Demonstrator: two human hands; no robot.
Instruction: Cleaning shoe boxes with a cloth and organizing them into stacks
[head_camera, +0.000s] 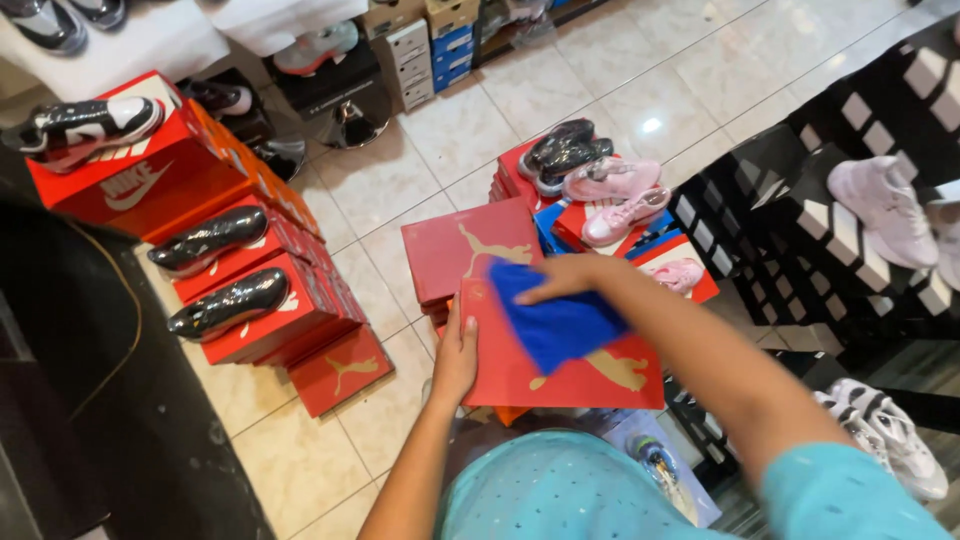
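Your left hand (455, 360) grips the left edge of a flat red cardboard shoebox (560, 365) with a gold animal figure printed on its lid; the fingers are closed around the edge, with the thumb on top. Your right hand (560, 278) lies palm-down on a folded blue cloth (555, 320) and presses it on the lid — the fingers are spread almost flat, so it holds the cloth by pressure and not by a closed grasp. The box sits directly in front of your body, a little to the right of centre, and its long axis runs from left to right, slightly tilted, with the far edge higher in the view. The cloth is on the upper middle part of the lid, so the right hand is the nearer one to it; the left hand is well apart from it, at the box side. Just behind this box there is a second red shoebox (465, 245) of the same kind, on a small pile. On the tiled floor (400, 170) to the left stand more red boxes with shiny black shoes (225, 300) on top — and farther back, pink sneakers (612, 180) rest on other boxes.
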